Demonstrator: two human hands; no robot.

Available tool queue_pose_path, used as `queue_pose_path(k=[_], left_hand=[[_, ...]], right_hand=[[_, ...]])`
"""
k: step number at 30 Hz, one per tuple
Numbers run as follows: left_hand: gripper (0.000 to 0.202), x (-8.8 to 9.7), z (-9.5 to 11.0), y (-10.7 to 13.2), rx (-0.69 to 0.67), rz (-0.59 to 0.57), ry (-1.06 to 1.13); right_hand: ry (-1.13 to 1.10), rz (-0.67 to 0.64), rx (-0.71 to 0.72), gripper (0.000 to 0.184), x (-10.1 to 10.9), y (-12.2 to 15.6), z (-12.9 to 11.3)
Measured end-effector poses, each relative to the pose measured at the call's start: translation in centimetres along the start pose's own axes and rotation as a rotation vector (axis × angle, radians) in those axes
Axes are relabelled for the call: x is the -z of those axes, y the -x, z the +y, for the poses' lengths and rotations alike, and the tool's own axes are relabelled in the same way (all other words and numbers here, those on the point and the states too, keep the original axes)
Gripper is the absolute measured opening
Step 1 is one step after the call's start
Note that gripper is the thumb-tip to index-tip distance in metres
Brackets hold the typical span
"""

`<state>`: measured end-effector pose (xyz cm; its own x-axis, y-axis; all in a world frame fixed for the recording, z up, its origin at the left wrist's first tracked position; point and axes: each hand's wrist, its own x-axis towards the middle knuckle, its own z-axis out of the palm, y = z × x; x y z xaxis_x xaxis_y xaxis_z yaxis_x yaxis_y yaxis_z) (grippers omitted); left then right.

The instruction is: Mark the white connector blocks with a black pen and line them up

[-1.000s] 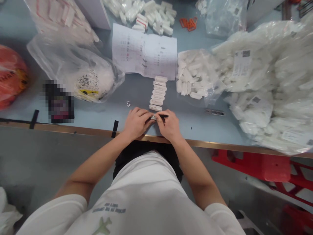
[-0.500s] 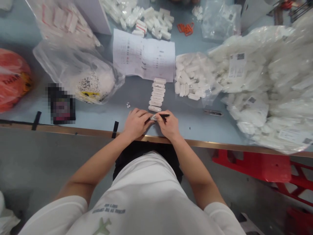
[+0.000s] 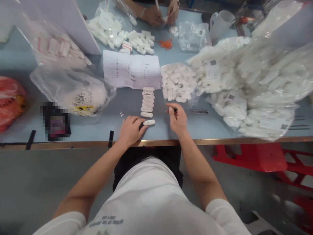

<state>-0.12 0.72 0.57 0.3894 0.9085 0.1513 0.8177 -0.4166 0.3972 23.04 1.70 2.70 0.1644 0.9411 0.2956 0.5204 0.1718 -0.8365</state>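
My left hand rests on the blue table near the front edge, its fingers pinched on a small white connector block. My right hand is lifted to the right of it, fingers curled round a thin dark tool. Just beyond the held connector lies a neat column of several white connectors, running away from me toward a printed sheet of paper. An open clear bag of loose white connectors sits right of the column.
Large clear bags of white parts fill the right side. A bag with a yellow label and a red bag lie left. Metal tweezers lie right of my right hand. Another person's hands work across the table beside a white mug.
My right hand has pulled away from the connector and moved up and right with the tool. My left hand keeps the connector. The camera has tilted up, showing the far side.
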Motion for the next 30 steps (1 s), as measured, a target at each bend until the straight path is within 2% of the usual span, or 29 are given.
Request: queue_pose_path(k=[4, 6, 9, 11, 13, 17, 22, 30], left_hand=[[0.036, 0.4, -0.3, 0.4, 0.041, 0.059, 0.084], [0.033, 1.0, -1.2, 0.6, 0.075, 0.124, 0.099], [0.032, 2.2, -3.1, 0.7, 0.127, 0.211, 0.004], [0.035, 2.9, -4.5, 0.6, 0.115, 0.187, -0.088], [0.038, 3.3, -5.4, 0.5, 0.069, 0.105, -0.157], [0.042, 3.6, -6.4, 0.6, -0.026, -0.007, -0.197], [0.04, 4.1, -6.8, 0.6, -0.091, -0.003, -0.263], [0.032, 3.9, -6.6, -0.1, -0.076, -0.007, -0.422]], right_hand=[[0.063, 0.016, 0.073, 0.028, -0.1, -0.3, -0.2], [0.063, 0.011, 0.097, 0.027, -0.3, 0.0, -0.3], [0.072, 0.002, 0.099, 0.025, -0.6, 0.6, 0.1], [0.083, -0.001, 0.088, 0.025, -0.7, 1.0, 0.7], [0.089, -0.002, 0.081, 0.024, -0.9, 1.4, 1.2], [0.092, 0.008, 0.083, 0.023, -0.9, 1.8, 1.7], [0.07, 0.017, 0.08, 0.023, -0.8, 1.8, 1.6], [0.043, 0.002, 0.086, 0.023, -0.8, 1.8, 1.8]])
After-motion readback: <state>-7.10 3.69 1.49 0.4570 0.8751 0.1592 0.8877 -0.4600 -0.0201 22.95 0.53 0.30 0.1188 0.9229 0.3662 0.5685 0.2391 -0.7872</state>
